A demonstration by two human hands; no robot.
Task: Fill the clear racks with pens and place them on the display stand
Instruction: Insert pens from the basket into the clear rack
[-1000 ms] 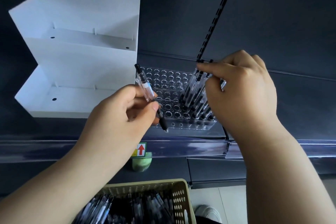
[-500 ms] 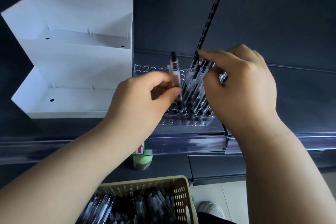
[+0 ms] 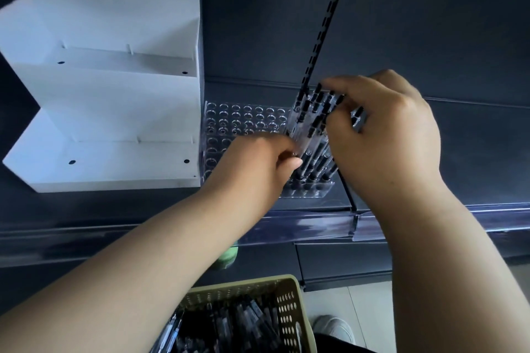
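Note:
A clear rack [image 3: 243, 120] with rows of round holes lies on the dark shelf, beside the white stepped display stand [image 3: 114, 112]. Several clear pens with black caps [image 3: 312, 120] stand upright in its right part. My left hand [image 3: 258, 169] pinches one clear pen low on its barrel, at the left edge of the standing group. My right hand [image 3: 384, 135] is curled round the tops of the standing pens from the right, index finger lying over their caps.
A yellow-green perforated basket [image 3: 286, 304] full of loose pens sits below. A slotted black upright [image 3: 324, 26] rises behind the rack. The shelf's clear front strip [image 3: 301, 223] runs under my hands. A shoe [image 3: 335, 327] shows on the floor.
My left hand carried its pen from the left, tilted, up to the standing group and lowered it there; the hand now sits lower. My right hand stayed on the pen tops.

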